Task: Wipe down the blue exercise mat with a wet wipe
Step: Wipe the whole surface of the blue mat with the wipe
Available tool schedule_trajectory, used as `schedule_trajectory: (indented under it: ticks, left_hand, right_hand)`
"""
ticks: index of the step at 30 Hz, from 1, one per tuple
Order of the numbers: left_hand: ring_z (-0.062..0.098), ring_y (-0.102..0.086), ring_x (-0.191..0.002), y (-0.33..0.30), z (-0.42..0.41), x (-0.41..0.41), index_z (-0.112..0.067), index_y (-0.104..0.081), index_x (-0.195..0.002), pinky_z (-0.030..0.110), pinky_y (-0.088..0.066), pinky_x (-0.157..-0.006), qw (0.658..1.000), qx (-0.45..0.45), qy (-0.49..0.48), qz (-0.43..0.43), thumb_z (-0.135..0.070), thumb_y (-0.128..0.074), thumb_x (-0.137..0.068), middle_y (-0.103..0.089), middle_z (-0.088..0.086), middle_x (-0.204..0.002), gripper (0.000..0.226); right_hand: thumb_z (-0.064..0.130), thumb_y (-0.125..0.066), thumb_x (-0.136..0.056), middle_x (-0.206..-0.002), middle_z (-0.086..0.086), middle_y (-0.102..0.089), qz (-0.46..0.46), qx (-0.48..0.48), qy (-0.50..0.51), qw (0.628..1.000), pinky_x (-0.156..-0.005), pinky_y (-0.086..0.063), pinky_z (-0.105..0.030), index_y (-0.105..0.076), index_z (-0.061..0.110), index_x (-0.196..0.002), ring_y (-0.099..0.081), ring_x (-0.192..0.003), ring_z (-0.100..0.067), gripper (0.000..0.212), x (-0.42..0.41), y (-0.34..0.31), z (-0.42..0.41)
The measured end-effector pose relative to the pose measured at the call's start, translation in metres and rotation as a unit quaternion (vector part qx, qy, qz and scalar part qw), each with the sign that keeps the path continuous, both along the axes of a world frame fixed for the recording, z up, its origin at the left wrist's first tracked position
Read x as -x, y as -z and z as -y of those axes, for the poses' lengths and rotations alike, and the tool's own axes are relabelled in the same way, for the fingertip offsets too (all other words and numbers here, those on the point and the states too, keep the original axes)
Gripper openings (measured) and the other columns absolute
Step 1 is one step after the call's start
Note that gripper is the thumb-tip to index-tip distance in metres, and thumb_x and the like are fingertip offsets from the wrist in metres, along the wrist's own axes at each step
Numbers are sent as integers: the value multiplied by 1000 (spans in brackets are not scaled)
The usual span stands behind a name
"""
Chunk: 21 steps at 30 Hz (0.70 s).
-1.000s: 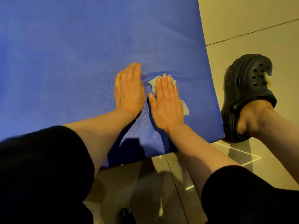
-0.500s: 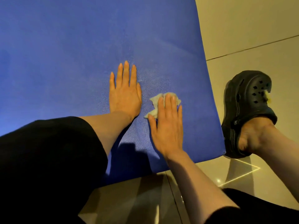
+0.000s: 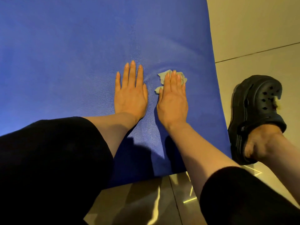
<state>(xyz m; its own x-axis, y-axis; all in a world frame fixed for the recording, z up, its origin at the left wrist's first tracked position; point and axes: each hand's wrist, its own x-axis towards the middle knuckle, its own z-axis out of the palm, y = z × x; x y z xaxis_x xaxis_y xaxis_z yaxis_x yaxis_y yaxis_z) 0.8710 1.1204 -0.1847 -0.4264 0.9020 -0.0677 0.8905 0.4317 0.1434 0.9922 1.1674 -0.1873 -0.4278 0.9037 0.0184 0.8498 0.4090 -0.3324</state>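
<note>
Wipe (image 3: 170,77) mostly hidden under flat right hand (image 3: 172,101) on mat (image 3: 65,54); left hand (image 3: 130,93) flat

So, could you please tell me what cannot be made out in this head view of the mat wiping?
- Pale crumpled wet wipe: mostly hidden under the flat right hand.
- Blue foam exercise mat: cut off by top and left edges; near part hidden by black sleeve.
- Black perforated clog: heel hidden by the foot.

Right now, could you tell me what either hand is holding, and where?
Nothing is gripped: the right hand presses the wet wipe flat under straight fingers.
</note>
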Motion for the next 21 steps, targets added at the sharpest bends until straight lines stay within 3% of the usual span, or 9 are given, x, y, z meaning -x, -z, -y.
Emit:
schedule_trajectory:
  ticks: [6,13,21]
  left_hand:
    - [26,-8,-150,-1,-2,-1,-13,-11,-155,45,-5,-120,1000,-12,4,-4,-33,-9,-99,-10,11,-162,59]
    - [27,-16,-148,1,-2,-2,-12,-21,-153,47,-12,-120,1000,-30,4,0,-31,-18,-99,-19,11,-160,57]
    - [26,-19,-148,5,-5,1,-12,-21,-153,46,-14,-119,999,-28,4,-18,-33,-18,-99,-21,9,-160,58]
  right_hand:
    - [6,-36,-98,-152,-21,-32,-57,-10,-36,998,-122,-8,-36,-35,-5,-145,-24,-145,-32,48,-20,-1,62]
    - [10,-38,-97,-157,-21,-22,-9,8,-61,998,-121,2,-34,-24,-2,-150,-14,-148,-34,56,40,1,-60]
    - [22,-31,-102,-154,-21,-30,-49,16,-92,994,-121,-14,-41,-33,-4,-146,-22,-146,-31,51,14,-8,-2]
